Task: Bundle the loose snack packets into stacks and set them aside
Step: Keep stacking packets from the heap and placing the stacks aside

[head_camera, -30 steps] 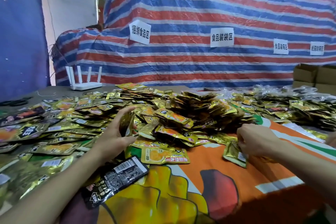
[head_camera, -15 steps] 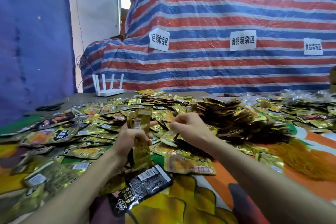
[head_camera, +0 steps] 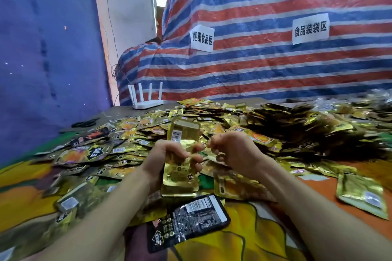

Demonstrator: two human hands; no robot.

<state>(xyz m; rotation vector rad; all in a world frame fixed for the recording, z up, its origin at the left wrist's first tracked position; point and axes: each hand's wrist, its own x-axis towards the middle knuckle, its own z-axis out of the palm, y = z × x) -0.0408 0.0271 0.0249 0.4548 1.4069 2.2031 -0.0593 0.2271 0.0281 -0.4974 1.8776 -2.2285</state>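
Nearest: a black packet [head_camera: 188, 218] lies flat, barcode side up, on the printed cloth [head_camera: 265, 241] covering the desk, just below the hands.
Near right: one gold packet [head_camera: 360, 195] lies on the cloth by itself, apart from the rest.
Left hand: the left hand [head_camera: 167, 162] has its grip wrapped round a gold stack [head_camera: 180, 178], fingers curled across its front face.
Stack: it is held upright above the desk, a barcode label facing the camera and its top rising above the fingers. The lower edges look roughly level.
Right hand: the right hand [head_camera: 235, 152] hangs just beside the stack with its fingers curled in. Whether its grip pinches a packet, a band or nothing cannot be told.
Step in hand: probably squaring the stack, or adding to it, before binding.
Doing it well: the person would do best to tap the lower edges on the desk to level them. A grip near the middle should stop the slick foil fanning out, and each new packet should go in facing the same way.
Risk: foil slides on foil, so a slack grip could let the middle packets slip out.
Loose packets: the loose packets [head_camera: 135, 131] spread over the desk beyond and to the left of the hands, overlapping and facing all ways.
Further right: a dark heap [head_camera: 307, 131] of packets, blurred.
Far edge: a white router [head_camera: 146, 100] with four aerials stands at the back of the desk. Behind it hangs a striped tarp [head_camera: 254, 74] bearing paper signs [head_camera: 202, 38].
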